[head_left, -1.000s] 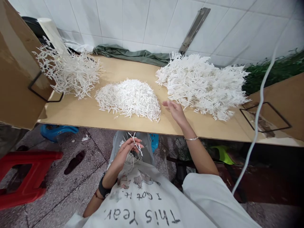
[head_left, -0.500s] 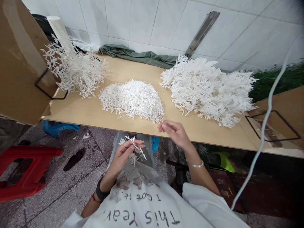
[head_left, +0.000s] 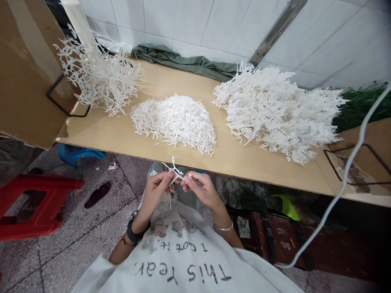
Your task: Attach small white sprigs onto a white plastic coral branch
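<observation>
On the near side of the middle pile (head_left: 175, 124), just past the edge of the bench (head_left: 238, 165), the person's two hands are very near to each other. The left hand (head_left: 158, 188) has its thumb and fingers pressed together, and they pinch a white sprig (head_left: 174, 167), which is thin and forked, with its branches pointing up toward the middle pile. The right hand (head_left: 203, 189) is just beside, its fingers bent; its thumb and forefinger pinch the sprig too, at the right end, and a small white tip shows there. Whether this tip belongs to the same sprig, I cannot tell. Both wrists are nearer to the person than the middle pile: the left one wears a dark watch (head_left: 133, 231), the right one a silver bangle (head_left: 224, 228). The middle pile consists of many short white pieces, lying loose on the bench. To the left of it, and apart, is a tangled heap of longer white branches (head_left: 104, 81). To the right of the middle pile, also apart, lies a bigger and denser heap of white sprigs (head_left: 277, 110). Behind the middle pile, a dark green cloth (head_left: 186, 63) lies along the tiled wall (head_left: 189, 24). Far to the right of the middle pile, a pale cable (head_left: 346, 179) passes in front of the bench.
</observation>
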`<state>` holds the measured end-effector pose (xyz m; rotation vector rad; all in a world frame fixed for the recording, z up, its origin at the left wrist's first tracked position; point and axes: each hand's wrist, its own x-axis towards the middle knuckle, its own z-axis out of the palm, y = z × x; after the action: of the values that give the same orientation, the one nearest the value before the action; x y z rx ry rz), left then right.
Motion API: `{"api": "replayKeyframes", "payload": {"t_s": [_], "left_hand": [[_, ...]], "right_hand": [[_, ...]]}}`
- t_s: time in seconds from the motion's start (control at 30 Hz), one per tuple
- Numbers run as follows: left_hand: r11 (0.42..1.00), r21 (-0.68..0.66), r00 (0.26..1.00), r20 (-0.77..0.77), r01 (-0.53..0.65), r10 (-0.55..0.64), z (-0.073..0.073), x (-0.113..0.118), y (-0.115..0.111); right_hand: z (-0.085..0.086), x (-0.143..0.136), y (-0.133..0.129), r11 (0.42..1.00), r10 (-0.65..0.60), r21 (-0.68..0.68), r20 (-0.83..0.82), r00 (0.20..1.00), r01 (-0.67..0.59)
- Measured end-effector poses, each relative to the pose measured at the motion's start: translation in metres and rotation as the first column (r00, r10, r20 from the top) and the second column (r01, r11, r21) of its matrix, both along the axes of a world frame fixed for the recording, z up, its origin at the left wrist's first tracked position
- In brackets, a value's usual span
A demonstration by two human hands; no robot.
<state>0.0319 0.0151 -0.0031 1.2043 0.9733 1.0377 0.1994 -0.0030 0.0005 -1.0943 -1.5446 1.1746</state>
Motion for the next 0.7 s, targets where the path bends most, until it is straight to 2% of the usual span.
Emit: {"api": "replayKeyframes", "payload": {"t_s": [0.1, 0.17, 0.3, 0.4, 0.53, 0.7], "left_hand": [[0.997, -0.055, 0.998, 0.019, 0.055, -0.055, -0.002, -0.003, 0.002], [0.996, -0.032, 0.997, -0.01, 0.081, -0.081, -0.004, -0.005, 0.003], [0.98, 0.067, 0.976, -0.128, 0.186, -0.176, -0.008, -0.008, 0.003], [0.958, 0.129, 0.961, -0.148, 0.254, -0.235, -0.007, -0.005, 0.002], [0.898, 0.202, 0.913, -0.21, 0.391, -0.35, 0.002, 0.001, -0.002], [0.796, 0.294, 0.841, -0.308, 0.529, -0.445, 0.009, 0.0, -0.003]], "right_hand": [[-0.001, 0.003, -0.001, 0.994, -0.071, -0.093, -0.112, 0.991, 0.06], [0.0, 0.006, -0.002, 0.991, -0.086, -0.116, -0.188, 0.978, 0.065], [0.006, 0.014, -0.006, 0.997, -0.048, -0.074, -0.377, 0.925, 0.021], [0.01, 0.016, -0.009, 1.0, -0.012, -0.029, -0.473, 0.881, -0.002], [0.019, 0.017, -0.012, 0.997, -0.066, -0.003, -0.497, 0.865, 0.074], [0.029, 0.022, -0.016, 0.958, -0.186, 0.095, -0.514, 0.837, 0.271]]}}
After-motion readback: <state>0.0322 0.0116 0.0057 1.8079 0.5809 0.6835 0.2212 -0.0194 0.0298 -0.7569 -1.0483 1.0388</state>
